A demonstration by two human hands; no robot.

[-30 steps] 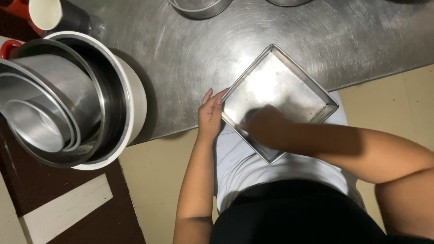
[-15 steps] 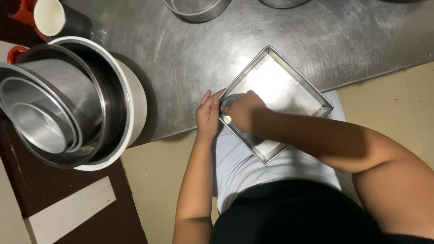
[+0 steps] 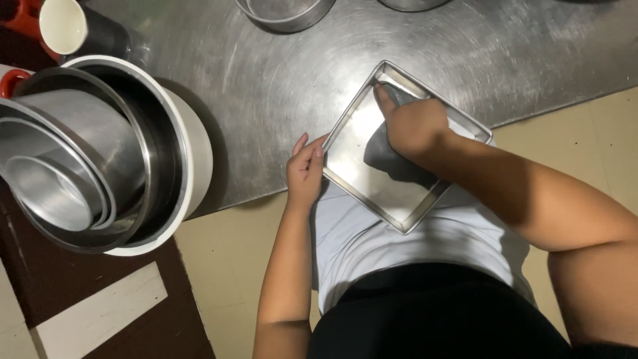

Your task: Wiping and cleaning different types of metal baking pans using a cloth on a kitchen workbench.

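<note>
A square metal baking tray point(image 3: 362, 183) lies at the near edge of a steel table point(image 3: 279, 93), partly hanging over it. My left hand point(image 3: 304, 171) holds the tray's left rim with its fingers hooked over it. My right hand point(image 3: 412, 123) is inside the tray and presses a dark grey cloth point(image 3: 380, 151) against the bottom near the far corner.
Several nested metal bowls and pots point(image 3: 86, 159) stand at the left, beside a white cup point(image 3: 63, 26) and a red handle point(image 3: 16, 80). Round metal pans point(image 3: 286, 10) sit at the table's far side. Beige floor tiles point(image 3: 226, 266) lie below.
My right hand has slid the cloth from the near part of the tray up toward its far corner. My left hand stays on the left rim.
</note>
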